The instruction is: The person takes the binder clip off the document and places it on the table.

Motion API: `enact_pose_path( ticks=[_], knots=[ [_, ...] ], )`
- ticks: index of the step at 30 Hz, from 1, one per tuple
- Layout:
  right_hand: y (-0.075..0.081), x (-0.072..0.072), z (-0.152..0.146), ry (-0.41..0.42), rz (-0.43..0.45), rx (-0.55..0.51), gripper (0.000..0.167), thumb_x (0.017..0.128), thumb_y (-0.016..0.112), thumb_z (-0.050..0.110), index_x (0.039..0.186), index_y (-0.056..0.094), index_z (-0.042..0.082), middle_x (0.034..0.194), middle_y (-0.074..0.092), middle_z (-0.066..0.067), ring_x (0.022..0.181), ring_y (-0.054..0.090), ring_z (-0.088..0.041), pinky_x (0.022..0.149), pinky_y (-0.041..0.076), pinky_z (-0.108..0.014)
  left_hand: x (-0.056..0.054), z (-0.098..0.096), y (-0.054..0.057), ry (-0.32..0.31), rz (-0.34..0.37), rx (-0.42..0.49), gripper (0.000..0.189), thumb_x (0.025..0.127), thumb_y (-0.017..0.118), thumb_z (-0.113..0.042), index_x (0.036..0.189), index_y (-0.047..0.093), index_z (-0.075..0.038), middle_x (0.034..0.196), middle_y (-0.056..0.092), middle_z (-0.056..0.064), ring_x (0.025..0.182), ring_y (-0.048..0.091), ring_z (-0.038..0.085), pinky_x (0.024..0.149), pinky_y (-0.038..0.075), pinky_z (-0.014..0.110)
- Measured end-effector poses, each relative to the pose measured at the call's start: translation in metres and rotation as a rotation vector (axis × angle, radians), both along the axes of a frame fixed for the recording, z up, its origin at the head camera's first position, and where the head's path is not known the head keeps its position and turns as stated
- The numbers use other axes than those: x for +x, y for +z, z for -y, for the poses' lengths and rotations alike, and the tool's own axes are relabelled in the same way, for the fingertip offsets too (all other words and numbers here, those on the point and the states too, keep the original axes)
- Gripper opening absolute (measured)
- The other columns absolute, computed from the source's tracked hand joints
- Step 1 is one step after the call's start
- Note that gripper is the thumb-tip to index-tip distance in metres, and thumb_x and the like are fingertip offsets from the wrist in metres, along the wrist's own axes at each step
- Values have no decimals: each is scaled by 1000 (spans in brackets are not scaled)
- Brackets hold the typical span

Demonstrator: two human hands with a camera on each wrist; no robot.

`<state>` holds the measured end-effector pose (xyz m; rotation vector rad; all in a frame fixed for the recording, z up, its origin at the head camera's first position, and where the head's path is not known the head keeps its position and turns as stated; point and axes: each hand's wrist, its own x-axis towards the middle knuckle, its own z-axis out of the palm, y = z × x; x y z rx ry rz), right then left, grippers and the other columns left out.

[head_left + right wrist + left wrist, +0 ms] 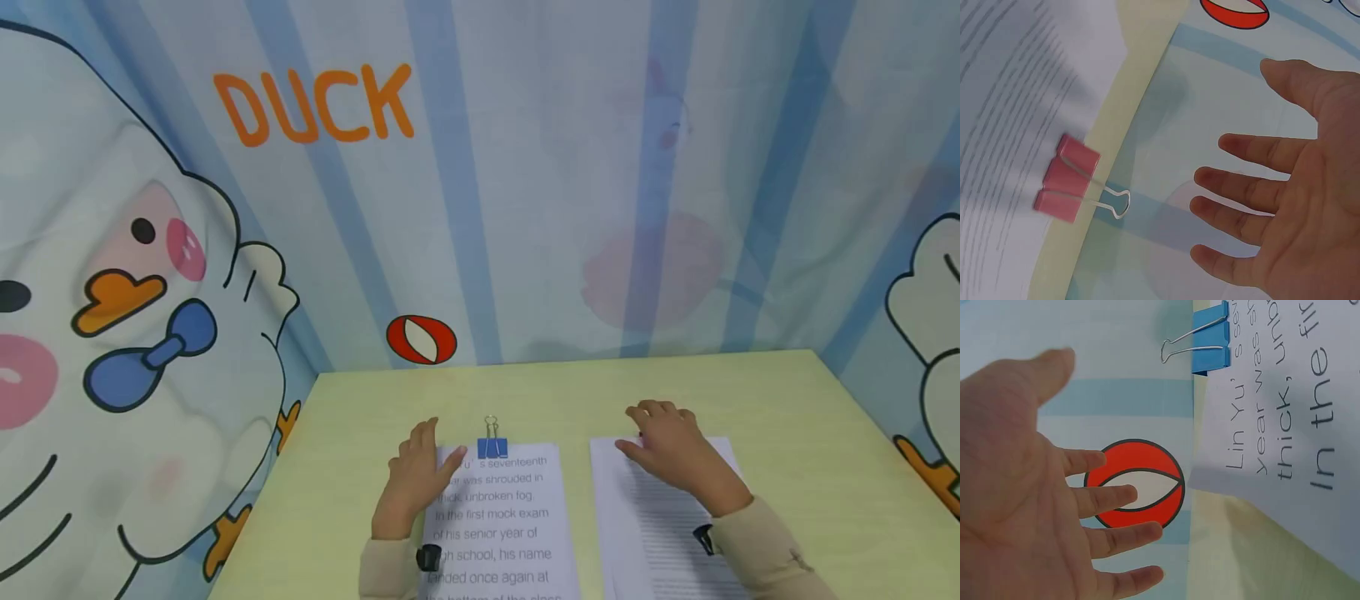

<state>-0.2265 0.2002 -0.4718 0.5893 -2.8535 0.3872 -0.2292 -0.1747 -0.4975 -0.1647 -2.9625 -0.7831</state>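
Two stacks of printed paper lie side by side on the table. The left stack (495,525) has large print, and a blue binder clip (492,448) grips its top edge. My left hand (415,479) is over that stack's upper left side, fingers spread and holding nothing. The right stack (622,517) carries smaller print. A pink binder clip (1067,178) sits on its top edge in the right wrist view; in the head view my right hand (671,446) mostly hides it. That hand hovers over the stack's top with its fingers apart and nothing in its grasp.
The pale yellow table (787,433) ends at a fabric backdrop (525,208) with blue stripes, a duck drawing and a red-and-white ball print (422,339). Dark straps (429,557) show at the cuffs of both beige sleeves (772,550).
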Motion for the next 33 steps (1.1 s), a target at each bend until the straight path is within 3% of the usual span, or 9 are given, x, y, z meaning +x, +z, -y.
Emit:
enact_pose_path(
  ticks=[7, 14, 18, 23, 33],
  knots=[
    [0, -7, 17, 42, 41, -73, 48, 98, 67, 31, 128, 61, -5, 126, 60, -26, 116, 55, -48, 87, 45, -67, -6, 2, -14, 28, 47, 81, 63, 97, 64, -19, 150, 36, 2, 145, 44, 29, 124, 45, 49, 98, 38, 68],
    [-1, -15, 33, 63, 65, -166, 46, 100, 64, 32, 128, 61, -4, 128, 60, -24, 118, 55, -47, 89, 43, -67, -13, 1, -30, -29, 44, 133, 64, 91, 69, -10, 147, 40, 2, 140, 47, 29, 117, 47, 48, 92, 41, 66],
    [-1, -22, 46, 82, 65, -229, 45, 101, 62, 32, 128, 62, -4, 128, 61, -24, 119, 55, -46, 92, 42, -66, -17, 4, -31, -5, 38, 97, 69, 87, 73, -8, 147, 41, 2, 138, 48, 29, 112, 49, 46, 89, 44, 64],
    [-10, -26, 59, 83, 69, -276, 41, 101, 62, 29, 125, 63, -4, 127, 62, -24, 117, 55, -45, 92, 43, -66, -14, 4, -31, 25, 84, 71, 75, 83, 77, -7, 149, 41, 0, 141, 46, 27, 114, 49, 43, 91, 46, 62],
    [-21, -32, 75, 51, 142, -337, 43, 102, 61, 31, 128, 62, -3, 132, 60, -23, 124, 52, -44, 98, 38, -66, -13, -1, -35, -19, 80, 52, 76, 79, 79, 0, 148, 47, -1, 144, 46, 25, 122, 45, 45, 99, 40, 63]
  ],
)
